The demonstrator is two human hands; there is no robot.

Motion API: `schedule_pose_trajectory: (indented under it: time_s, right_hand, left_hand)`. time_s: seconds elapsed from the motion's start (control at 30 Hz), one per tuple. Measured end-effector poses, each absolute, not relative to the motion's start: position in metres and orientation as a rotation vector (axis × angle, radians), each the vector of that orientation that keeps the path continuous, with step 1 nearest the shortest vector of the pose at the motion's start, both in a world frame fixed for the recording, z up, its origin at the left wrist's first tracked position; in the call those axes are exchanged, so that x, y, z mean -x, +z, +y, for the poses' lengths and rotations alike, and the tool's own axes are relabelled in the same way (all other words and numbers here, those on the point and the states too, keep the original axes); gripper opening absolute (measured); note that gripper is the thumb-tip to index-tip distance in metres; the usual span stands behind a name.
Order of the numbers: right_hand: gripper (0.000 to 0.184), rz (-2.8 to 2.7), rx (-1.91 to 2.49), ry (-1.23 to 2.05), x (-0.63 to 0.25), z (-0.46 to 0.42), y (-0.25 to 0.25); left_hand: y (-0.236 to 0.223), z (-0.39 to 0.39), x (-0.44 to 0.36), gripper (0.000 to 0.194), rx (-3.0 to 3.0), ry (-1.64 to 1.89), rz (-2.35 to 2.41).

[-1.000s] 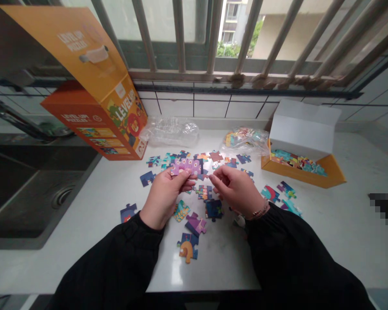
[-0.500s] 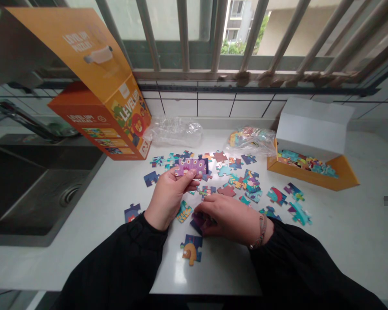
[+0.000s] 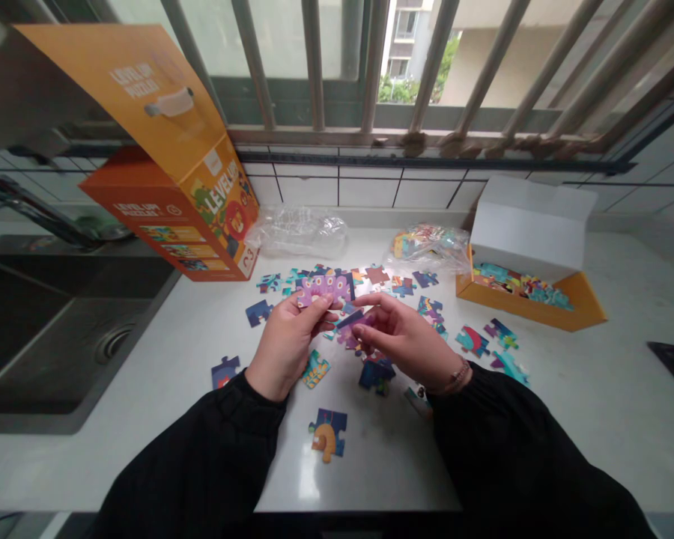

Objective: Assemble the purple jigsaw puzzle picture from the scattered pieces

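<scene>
Between the thumb and fingers of my left hand (image 3: 292, 329) is a purple puzzle piece (image 3: 329, 288) with pale round spots and a dark right edge. My right hand (image 3: 404, 337), just to the right, pinches another purple and dark blue puzzle piece (image 3: 353, 329) below the first; the two look apart. Loose pieces lie around both hands: a dark blue piece (image 3: 376, 374) under my right hand, a teal and yellow piece (image 3: 315, 369) by my left wrist, and a blue piece with an orange shape (image 3: 329, 434) nearer the counter's front.
A tall orange puzzle box (image 3: 168, 217) stands open at the back left beside a sink (image 3: 73, 419). Crumpled clear plastic (image 3: 300, 230) and a bag of pieces (image 3: 427, 245) lie along the wall. An open yellow box (image 3: 517, 311) at the right holds more pieces.
My right hand has lifted from the counter with a purple piece and moved up towards my left hand. A dark blue piece now shows beneath it. My left hand keeps its hold.
</scene>
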State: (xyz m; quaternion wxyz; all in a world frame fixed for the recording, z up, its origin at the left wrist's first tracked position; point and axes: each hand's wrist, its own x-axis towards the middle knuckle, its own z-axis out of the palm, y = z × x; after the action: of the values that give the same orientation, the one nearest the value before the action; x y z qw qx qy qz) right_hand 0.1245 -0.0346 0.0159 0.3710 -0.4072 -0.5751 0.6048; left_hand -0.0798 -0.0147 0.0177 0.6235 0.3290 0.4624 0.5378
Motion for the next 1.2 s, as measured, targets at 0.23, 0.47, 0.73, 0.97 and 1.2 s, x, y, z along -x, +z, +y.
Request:
schedule_pose_trajectory:
  time_s: [0.23,0.47,0.73,0.97,1.2]
  right_hand:
    - [0.047,-1.234,1.087,1.630,-0.126,-0.034,0.017]
    - [0.042,-1.210,1.034,1.639,-0.125,-0.033,0.017]
    - [0.070,-1.010,0.961,1.682,-0.121,-0.032,0.017]
    - [0.042,-1.049,1.060,1.621,-0.121,-0.032,0.013]
    - [0.046,-1.032,1.148,1.717,-0.114,-0.037,0.012]
  left_hand:
    - [0.020,-0.015,0.080,0.038,-0.760,1.251,1.054]
    - [0.014,-0.014,0.079,0.036,-0.796,1.263,1.051]
    - [0.011,-0.014,0.079,0.036,-0.795,1.247,1.037]
    - [0.012,-0.015,0.077,0.030,-0.779,1.196,0.975]
    - [0.016,-0.017,0.072,0.024,-0.718,1.231,0.873]
